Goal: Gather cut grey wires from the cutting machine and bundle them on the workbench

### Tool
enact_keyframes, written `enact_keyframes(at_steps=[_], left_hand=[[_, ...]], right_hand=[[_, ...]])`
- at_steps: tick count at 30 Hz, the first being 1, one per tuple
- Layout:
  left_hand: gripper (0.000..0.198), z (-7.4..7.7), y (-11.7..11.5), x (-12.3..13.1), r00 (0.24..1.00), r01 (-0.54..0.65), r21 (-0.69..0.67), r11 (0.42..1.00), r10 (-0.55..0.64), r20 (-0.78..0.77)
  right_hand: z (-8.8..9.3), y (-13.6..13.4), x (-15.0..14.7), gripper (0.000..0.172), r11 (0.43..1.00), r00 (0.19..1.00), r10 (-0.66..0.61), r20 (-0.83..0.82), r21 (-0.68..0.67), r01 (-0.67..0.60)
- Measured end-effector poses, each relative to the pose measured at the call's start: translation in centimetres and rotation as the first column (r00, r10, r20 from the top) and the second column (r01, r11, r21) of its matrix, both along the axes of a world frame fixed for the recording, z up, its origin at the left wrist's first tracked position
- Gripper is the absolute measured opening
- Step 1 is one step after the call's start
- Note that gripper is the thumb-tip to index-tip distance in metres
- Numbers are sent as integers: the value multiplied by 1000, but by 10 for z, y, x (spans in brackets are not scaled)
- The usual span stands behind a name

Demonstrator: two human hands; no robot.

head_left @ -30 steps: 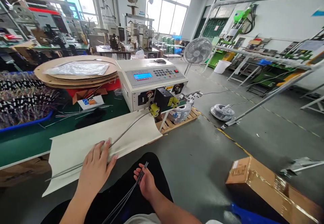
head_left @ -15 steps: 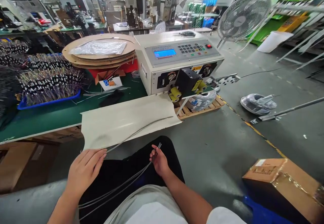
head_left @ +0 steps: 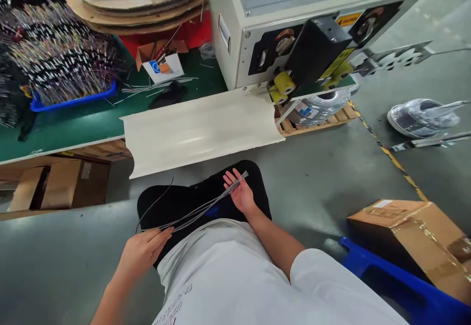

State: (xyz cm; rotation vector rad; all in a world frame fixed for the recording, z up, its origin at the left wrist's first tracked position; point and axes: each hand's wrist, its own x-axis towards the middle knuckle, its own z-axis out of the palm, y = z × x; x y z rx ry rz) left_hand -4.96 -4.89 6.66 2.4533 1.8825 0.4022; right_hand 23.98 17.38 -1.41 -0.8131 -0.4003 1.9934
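My left hand (head_left: 149, 246) is closed on thin grey wires (head_left: 198, 211) low over my lap. One darker wire (head_left: 156, 201) curves up from the same hand, its free end above my knee. The other wires run in a loose bundle to my right hand (head_left: 240, 195). There they lie across the palm and fingers, with their tips just beyond it. The fingers of the right hand are spread, not wrapped round the bundle. Beyond my knees, the cream chute (head_left: 198, 129) slopes below the wire-cutting machine (head_left: 235, 31).
Yellow rollers (head_left: 283, 84) sit at the machine's outlet. A blue tray (head_left: 73, 98) of bundled wires and stacked cardboard discs (head_left: 147, 18) stand on the green table (head_left: 73, 129). Wrapped wire coils (head_left: 320, 107) and a taped carton (head_left: 408, 237) are to the right.
The single wire has left the chute and is over my lap with the left hand, now beside the bundle. My right hand's fingers have opened out. The view has tilted down.
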Motion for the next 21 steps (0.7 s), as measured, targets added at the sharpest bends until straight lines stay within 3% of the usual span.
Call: enact_keyframes(at_steps=[7, 17, 21], left_hand=[[26, -2, -12, -1, 992, -122, -73, 990, 118, -51], [28, 2, 1, 18, 997, -61, -86, 994, 66, 51], [29, 7, 0, 19, 992, -101, -133, 986, 111, 66]], right_hand=[[-4, -4, -5, 37, 997, 998, -65, 7, 49, 65], [-6, -5, -13, 23, 996, 991, -91, 95, 9, 90], [-9, -3, -15, 17, 994, 984, -109, 138, 14, 108]])
